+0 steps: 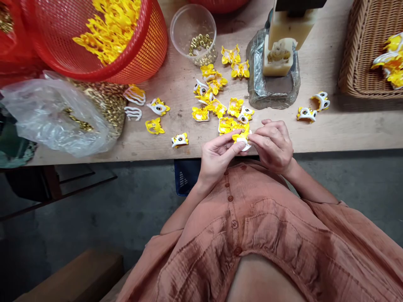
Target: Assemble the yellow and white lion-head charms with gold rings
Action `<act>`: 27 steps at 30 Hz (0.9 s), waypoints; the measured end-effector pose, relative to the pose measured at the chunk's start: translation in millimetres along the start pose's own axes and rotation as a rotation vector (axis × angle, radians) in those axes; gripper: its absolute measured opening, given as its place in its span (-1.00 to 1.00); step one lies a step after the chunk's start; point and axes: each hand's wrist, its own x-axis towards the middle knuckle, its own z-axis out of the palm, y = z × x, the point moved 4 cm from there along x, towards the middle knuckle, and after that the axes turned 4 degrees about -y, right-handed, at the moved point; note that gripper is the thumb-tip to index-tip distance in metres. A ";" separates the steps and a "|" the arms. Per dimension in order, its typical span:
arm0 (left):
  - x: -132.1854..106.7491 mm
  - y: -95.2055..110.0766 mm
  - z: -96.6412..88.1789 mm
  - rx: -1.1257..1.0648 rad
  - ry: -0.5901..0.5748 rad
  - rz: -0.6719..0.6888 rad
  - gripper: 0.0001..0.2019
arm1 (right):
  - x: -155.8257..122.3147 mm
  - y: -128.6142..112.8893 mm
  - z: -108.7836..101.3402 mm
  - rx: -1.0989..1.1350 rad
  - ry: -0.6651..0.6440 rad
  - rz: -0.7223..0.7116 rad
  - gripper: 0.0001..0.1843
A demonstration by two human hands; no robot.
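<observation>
Several eyed pieces [307,114] look assembled and, I judge, the yellow parts [116,27] in the red basket [149,48] remain; the left hand [216,157] pinches a yellow-and-white piece [242,138] above the surface [330,136], the right hand [274,147] against it, its grip unclear to me.

A small yellow-and-white plastic piece [242,137] is held in the fingers [227,137].
</observation>
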 end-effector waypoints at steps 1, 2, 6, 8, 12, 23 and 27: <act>-0.2 0.1 -0.1 0.003 -0.004 -0.002 -0.59 | -0.8 0.7 0.5 -0.003 -0.012 -0.005 -0.71; -0.4 0.1 -0.3 0.005 -0.008 -0.004 -0.59 | -1.2 1.4 0.7 0.000 -0.036 -0.008 -0.71; -1.0 -1.3 -0.3 0.007 -0.028 -0.028 -0.61 | 3.3 3.8 -1.4 0.047 -0.258 -0.003 -0.73; -1.5 -2.1 1.0 0.009 -0.039 -0.039 -0.64 | 9.0 3.8 -5.4 0.055 -0.362 -0.004 -0.73; -3.4 -0.3 4.3 0.022 -0.034 -0.009 -0.65 | 22.9 1.1 -15.5 0.097 -0.339 0.027 -0.77; -10.6 13.0 8.4 0.074 -0.018 0.070 -0.60 | 17.6 12.2 5.4 1.026 -0.215 0.750 -0.55; -10.9 12.6 6.2 0.105 -0.023 0.107 -0.62 | 17.5 11.1 6.8 1.100 -0.230 0.815 -0.58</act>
